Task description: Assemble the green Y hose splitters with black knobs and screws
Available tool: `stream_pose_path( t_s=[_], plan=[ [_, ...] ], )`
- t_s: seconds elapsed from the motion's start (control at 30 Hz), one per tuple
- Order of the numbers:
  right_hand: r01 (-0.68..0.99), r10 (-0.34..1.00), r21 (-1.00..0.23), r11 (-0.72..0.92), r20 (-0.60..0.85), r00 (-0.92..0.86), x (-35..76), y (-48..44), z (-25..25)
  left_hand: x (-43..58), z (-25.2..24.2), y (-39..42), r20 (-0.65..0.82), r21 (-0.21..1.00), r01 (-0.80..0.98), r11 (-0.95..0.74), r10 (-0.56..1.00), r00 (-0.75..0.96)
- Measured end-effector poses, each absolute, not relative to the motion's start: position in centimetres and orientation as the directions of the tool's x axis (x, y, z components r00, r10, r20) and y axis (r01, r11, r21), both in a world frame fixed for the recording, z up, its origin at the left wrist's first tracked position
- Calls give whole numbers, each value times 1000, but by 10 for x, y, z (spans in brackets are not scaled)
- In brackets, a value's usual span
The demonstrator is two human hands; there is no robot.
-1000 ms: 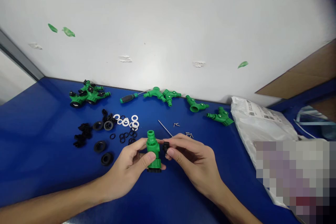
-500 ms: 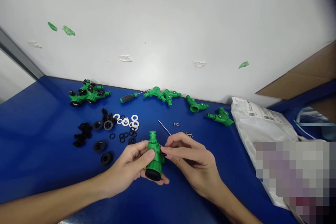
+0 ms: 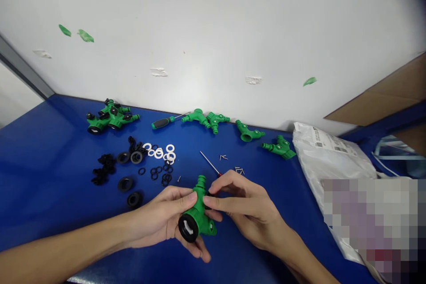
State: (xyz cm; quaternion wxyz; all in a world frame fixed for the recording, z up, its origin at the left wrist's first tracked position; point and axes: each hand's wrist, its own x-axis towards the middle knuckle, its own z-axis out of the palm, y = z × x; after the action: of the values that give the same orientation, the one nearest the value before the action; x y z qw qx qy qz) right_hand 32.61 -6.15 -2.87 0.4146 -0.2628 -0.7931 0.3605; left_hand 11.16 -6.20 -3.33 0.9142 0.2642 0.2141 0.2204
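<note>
A green Y-shaped hose connector (image 3: 199, 207) with a black ring on its wide end, white inside that ring, is gripped in my left hand (image 3: 168, 213). Its wide opening faces toward me and its narrow ribbed end points away. My right hand (image 3: 248, 204) pinches a small black part (image 3: 209, 199) against the connector's right side; my fingers partly cover it. Just beyond the right hand lies a thin screwdriver (image 3: 211, 163) with a red collar, its handle hidden. A single screw (image 3: 179, 179) rests left of it, with small screws (image 3: 238, 170) to the right.
Green connectors with black knobs (image 3: 113, 117) sit at the back left. Bare green connectors (image 3: 249, 134) line the wall, near a second screwdriver (image 3: 163, 122). White washers (image 3: 159, 153), black O-rings (image 3: 155, 173), black collars (image 3: 125, 183) and black knobs (image 3: 104, 168) lie left. A plastic bag (image 3: 319, 164) stands right.
The connector has turned and tilted in my left hand, so its wide opening and a side branch now show. My right hand stays at its side with the black part.
</note>
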Motion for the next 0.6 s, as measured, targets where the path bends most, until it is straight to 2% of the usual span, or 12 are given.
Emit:
stream_pose_path(
  t_s=[0.1,0.3,0.5,0.6],
  plan=[
    [129,705,-769,626,486,-517,325,-62,-23,112,-34,-63,-277,595,-301,745,542,794],
    [134,721,-762,634,520,-458,321,-63,-15,113,-34,-67,-224,738,-352,576,701,678],
    [131,839,-845,518,472,-271,310,-63,-18,112,-33,-71,-172,826,-329,458,761,626],
    [158,876,-876,456,411,-254,306,-65,-19,112,-31,-71,-158,866,-307,394,799,580]
  ],
)
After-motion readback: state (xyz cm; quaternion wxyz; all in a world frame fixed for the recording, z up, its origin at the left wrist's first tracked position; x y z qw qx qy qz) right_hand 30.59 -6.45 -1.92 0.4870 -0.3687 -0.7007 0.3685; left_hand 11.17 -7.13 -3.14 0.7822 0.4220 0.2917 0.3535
